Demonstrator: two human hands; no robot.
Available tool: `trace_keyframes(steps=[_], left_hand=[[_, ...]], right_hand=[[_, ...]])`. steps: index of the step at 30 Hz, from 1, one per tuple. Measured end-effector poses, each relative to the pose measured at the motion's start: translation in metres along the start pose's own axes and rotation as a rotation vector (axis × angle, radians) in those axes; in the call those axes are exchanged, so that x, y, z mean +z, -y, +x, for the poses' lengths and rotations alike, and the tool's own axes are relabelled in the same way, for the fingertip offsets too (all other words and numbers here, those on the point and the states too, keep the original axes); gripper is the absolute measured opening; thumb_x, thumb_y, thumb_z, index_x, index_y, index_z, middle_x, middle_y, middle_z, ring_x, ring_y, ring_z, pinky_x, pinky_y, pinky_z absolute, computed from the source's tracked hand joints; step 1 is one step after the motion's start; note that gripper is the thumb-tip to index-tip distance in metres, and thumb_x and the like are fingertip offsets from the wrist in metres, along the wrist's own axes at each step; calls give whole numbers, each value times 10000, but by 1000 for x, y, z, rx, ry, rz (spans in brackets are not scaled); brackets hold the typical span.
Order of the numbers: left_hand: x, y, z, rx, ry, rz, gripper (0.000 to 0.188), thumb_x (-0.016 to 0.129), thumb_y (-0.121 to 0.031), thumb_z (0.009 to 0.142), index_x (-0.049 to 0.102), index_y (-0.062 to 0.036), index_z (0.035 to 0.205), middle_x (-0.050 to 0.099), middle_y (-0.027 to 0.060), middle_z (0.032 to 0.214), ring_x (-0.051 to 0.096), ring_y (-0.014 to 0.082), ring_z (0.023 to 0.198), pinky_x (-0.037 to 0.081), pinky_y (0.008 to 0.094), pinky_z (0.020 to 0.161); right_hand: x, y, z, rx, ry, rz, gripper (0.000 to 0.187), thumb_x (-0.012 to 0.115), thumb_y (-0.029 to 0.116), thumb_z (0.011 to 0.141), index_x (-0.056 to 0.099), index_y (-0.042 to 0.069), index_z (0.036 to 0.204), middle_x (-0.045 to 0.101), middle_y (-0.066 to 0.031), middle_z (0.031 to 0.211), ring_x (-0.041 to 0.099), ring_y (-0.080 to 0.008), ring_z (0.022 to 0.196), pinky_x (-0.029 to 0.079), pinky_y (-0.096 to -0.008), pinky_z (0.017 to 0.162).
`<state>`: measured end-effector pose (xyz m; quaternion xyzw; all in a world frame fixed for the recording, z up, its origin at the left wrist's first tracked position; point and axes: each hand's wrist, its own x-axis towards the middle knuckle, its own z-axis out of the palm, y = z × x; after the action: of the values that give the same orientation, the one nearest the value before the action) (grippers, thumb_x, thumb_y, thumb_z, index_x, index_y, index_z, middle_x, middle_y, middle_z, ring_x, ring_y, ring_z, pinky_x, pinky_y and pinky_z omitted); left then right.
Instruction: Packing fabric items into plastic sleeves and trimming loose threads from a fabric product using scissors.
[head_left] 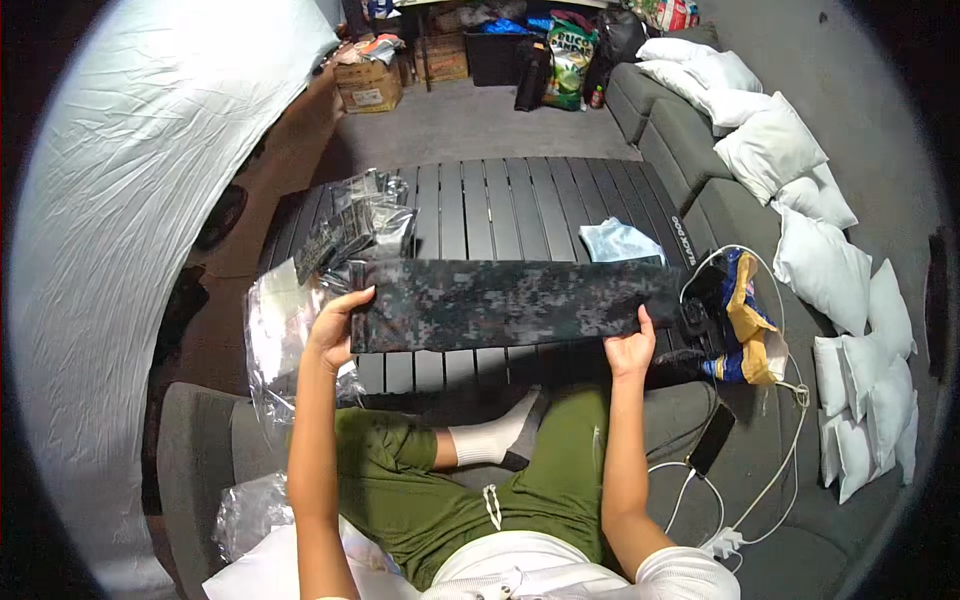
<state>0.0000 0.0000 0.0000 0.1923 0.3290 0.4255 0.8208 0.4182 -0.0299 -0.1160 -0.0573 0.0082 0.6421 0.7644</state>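
A long flat piece of dark digital-camouflage fabric point(510, 305) is stretched level between my two hands, over the near part of the slatted table. My left hand point(338, 328) is closed on its left end, thumb on the front face. At the right end my right hand point(630, 350) grips the lower edge, with the thumb up on the front. Beside the left hand lie clear plastic bags point(275, 325), and behind them are dark packets in clear wrap point(350, 232). A folded light blue cloth point(622, 242) rests on the table beyond the fabric's right part.
The black slatted table point(450, 205) stands before my crossed legs. To the right are a yellow-and-blue bag point(752, 330), a phone point(712, 440), and white cables point(795, 460) on the grey sofa point(690, 150). White pillows point(770, 145) line it. Cardboard boxes point(368, 88) sit at the back.
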Motion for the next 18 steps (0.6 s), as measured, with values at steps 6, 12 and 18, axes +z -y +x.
trace_keyframes(steps=[6, 12, 18], left_hand=[[-117, 57, 61, -198, -298, 215, 173, 562, -148, 804, 598, -8, 897, 644, 77, 855, 626, 189, 750, 513, 313, 668], [-150, 66, 65, 17, -416, 747, 233, 608, -103, 758, 556, -11, 966, 606, 37, 790, 558, 136, 665, 448, 269, 622], [-181, 68, 58, 258, -580, 1007, 477, 664, -56, 700, 480, -47, 1140, 564, 27, 842, 522, 113, 732, 429, 244, 649]], right_hand=[[-68, 8, 18, 59, -562, -144, 293, 387, 183, 868, 539, 18, 1057, 577, -122, 1085, 531, -280, 1023, 373, -464, 936], [-97, 32, 2, 86, -527, -370, 288, 565, 161, 814, 513, 25, 1063, 570, -92, 1041, 552, -251, 928, 441, -423, 808], [-47, 6, -11, -434, -470, -1984, 424, 648, 187, 730, 491, 57, 1102, 529, -97, 1054, 512, -261, 950, 419, -393, 803]])
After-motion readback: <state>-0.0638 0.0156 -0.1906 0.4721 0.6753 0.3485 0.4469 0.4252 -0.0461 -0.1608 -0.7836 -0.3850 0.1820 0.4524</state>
